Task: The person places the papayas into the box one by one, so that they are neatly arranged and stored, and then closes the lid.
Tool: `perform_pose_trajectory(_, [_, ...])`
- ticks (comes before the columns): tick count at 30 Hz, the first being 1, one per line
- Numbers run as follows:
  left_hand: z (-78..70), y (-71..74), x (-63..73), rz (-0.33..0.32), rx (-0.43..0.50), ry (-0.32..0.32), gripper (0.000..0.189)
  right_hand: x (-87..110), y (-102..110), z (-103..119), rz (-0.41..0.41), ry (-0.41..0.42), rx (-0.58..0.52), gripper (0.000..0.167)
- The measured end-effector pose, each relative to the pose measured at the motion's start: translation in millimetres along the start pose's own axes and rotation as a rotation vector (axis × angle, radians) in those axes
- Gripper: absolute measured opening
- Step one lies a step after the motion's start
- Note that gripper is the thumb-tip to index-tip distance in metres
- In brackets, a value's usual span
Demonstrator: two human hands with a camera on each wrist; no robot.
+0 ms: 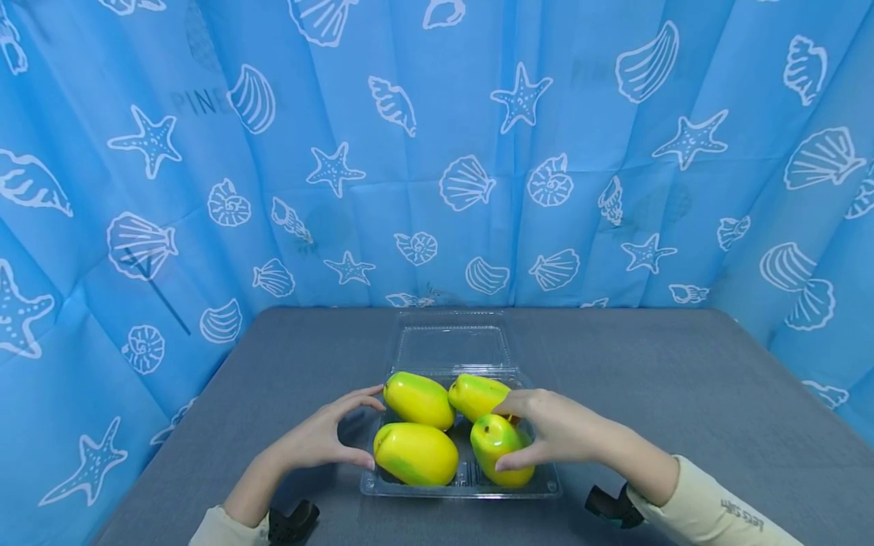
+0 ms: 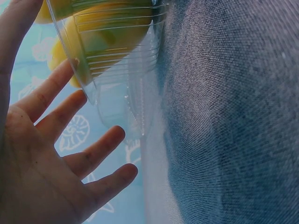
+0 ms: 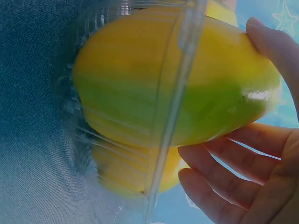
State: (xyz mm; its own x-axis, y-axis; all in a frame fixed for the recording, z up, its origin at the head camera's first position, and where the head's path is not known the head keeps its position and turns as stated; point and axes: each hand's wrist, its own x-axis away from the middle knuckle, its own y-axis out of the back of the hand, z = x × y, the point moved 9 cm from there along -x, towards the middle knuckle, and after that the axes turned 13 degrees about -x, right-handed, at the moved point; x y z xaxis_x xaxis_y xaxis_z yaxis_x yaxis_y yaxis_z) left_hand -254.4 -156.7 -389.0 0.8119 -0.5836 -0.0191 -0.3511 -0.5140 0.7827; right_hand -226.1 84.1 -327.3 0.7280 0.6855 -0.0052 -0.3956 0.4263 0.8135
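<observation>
A clear plastic clamshell box (image 1: 467, 478) holds several yellow-green mangoes. My right hand (image 1: 561, 428) grips the front-right mango (image 1: 504, 464), thumb on its near side and fingers round the far side. In the right wrist view that mango (image 3: 140, 88) rises past the box's rim, between thumb and fingers. My left hand (image 1: 317, 436) is spread at the box's left side, thumb beside the front-left mango (image 1: 418, 455) and fingertips by the back-left mango (image 1: 418, 400). The left wrist view has the left fingertips (image 2: 70, 70) right at the box's rim. Right fingers partly cover the back-right mango (image 1: 474, 394).
The box's clear lid (image 1: 454, 349) lies folded back behind it. A grey cloth covers the table (image 1: 635, 364). Blue curtains (image 1: 437, 152) with white shells and starfish hang along the back and sides. Black wrist devices (image 1: 293, 522) sit under both forearms.
</observation>
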Motion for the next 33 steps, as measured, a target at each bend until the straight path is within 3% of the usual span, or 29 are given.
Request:
perform_pose_trajectory(14, [-0.2, -0.2, 0.1, 0.007, 0.0, 0.003, 0.06, -1.8, -5, 0, 0.006, -0.024, -0.011, 0.066])
perform_pose_trajectory(33, [-0.4, 0.3, 0.1, 0.01, 0.002, 0.006, 0.06, -5.0, -8, 10, -0.051, 0.064, -0.044, 0.054])
